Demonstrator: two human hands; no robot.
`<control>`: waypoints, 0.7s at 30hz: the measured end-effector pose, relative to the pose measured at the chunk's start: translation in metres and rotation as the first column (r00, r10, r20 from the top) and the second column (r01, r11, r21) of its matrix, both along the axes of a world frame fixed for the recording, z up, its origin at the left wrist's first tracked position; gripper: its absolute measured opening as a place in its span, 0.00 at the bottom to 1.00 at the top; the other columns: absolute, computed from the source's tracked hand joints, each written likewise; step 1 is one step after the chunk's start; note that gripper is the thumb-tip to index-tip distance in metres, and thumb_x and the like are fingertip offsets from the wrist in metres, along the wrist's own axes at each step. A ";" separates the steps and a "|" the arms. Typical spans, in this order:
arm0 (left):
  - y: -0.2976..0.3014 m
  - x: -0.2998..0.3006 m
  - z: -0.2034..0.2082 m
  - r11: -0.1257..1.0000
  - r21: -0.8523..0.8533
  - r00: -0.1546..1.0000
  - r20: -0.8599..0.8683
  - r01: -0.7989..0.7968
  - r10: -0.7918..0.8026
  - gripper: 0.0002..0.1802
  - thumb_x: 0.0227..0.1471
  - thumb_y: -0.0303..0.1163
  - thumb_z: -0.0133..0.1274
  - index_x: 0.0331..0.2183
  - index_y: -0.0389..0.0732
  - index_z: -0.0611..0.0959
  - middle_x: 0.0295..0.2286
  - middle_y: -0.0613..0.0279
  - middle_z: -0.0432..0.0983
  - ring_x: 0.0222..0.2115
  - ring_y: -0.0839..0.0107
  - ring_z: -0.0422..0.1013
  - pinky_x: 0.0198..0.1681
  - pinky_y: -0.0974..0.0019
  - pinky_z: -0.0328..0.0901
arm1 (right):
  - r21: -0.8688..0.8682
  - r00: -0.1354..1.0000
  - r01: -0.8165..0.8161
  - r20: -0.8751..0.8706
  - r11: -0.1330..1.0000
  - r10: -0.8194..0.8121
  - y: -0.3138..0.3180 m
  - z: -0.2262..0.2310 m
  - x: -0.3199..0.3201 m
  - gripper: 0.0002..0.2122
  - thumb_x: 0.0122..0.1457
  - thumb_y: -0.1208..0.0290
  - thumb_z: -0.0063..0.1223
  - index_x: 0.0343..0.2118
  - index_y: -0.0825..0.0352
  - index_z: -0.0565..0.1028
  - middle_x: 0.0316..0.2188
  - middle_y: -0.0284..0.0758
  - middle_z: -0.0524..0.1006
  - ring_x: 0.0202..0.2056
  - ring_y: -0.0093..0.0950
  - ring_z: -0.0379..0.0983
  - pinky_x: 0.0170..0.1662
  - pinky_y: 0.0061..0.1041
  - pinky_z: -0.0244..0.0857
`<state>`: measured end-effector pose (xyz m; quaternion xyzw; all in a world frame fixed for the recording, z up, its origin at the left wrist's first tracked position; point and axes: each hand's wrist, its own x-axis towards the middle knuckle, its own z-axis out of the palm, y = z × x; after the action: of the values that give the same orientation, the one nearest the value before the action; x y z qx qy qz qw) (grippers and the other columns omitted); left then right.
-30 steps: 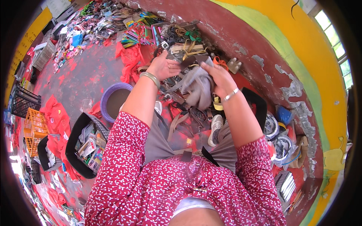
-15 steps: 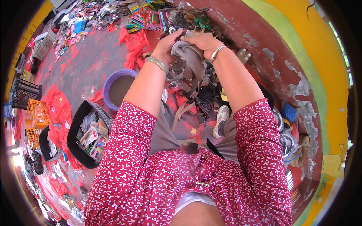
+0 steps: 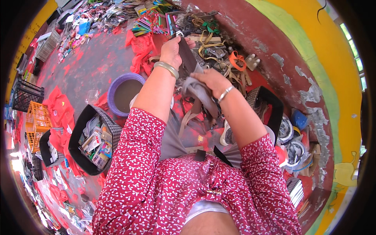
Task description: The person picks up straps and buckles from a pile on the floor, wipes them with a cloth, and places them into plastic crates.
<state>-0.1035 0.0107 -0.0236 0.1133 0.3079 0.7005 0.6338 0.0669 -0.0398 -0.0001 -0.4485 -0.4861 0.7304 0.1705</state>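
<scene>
My left hand (image 3: 171, 53) holds a dark belt (image 3: 188, 55) near its metal buckle (image 3: 179, 34), with the palm partly turned up. The belt runs slantwise down toward my right hand (image 3: 213, 82). Those fingers are closed on a grey cloth (image 3: 192, 87), which is wrapped against the belt's lower stretch. Part of the cloth hangs loose below the hand. Where the belt passes under the cloth, it is hidden. Beyond both hands lies a tangled pile of belts and straps (image 3: 215, 51), with an orange coiled belt (image 3: 237, 60) at its right side.
A purple basin (image 3: 111, 94) of murky water stands left of my forearm. Nearby are a black box (image 3: 74, 152) of small packages and an orange crate (image 3: 38, 119). A dark-rimmed box (image 3: 279, 113) sits beside my right arm. A peeling red and yellow wall (image 3: 313, 94) curves along the right.
My right hand has slid the cloth down and toward me, away from my left hand. The belt now shows stretched between them. My left hand stays near the buckle.
</scene>
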 end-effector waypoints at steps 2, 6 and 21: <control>0.002 0.001 -0.003 0.999 0.006 0.999 0.026 -0.045 0.044 0.16 0.55 0.32 0.36 0.30 0.28 0.72 0.28 0.46 0.73 0.30 0.51 0.72 0.35 0.57 0.68 | 0.020 0.999 0.008 0.043 1.000 -0.009 -0.017 -0.007 0.015 0.09 0.51 0.70 0.54 0.30 0.71 0.75 0.23 0.30 0.75 0.21 0.20 0.70 0.26 0.20 0.64; 0.007 -0.003 -0.006 0.995 -0.037 0.993 0.064 -0.094 0.096 0.15 0.55 0.31 0.36 0.29 0.27 0.71 0.28 0.44 0.72 0.31 0.50 0.71 0.37 0.56 0.68 | 0.005 0.995 -0.016 0.094 1.000 0.015 -0.051 -0.008 0.049 0.09 0.51 0.69 0.53 0.28 0.71 0.75 0.21 0.31 0.75 0.20 0.19 0.70 0.24 0.18 0.64; -0.015 0.016 0.022 0.904 -0.342 0.685 -0.596 0.256 -0.419 0.21 0.56 0.43 0.39 0.31 0.34 0.76 0.29 0.53 0.76 0.29 0.64 0.73 0.35 0.66 0.67 | -0.281 0.899 0.303 -0.234 0.911 -0.371 -0.086 0.015 0.114 0.09 0.55 0.67 0.49 0.30 0.70 0.72 0.24 0.37 0.76 0.23 0.28 0.73 0.30 0.27 0.69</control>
<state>-0.0876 -0.0042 -0.0013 0.3323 0.5635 0.4445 0.6119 0.1808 -0.1260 0.0144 -0.4348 -0.2802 0.7986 0.3076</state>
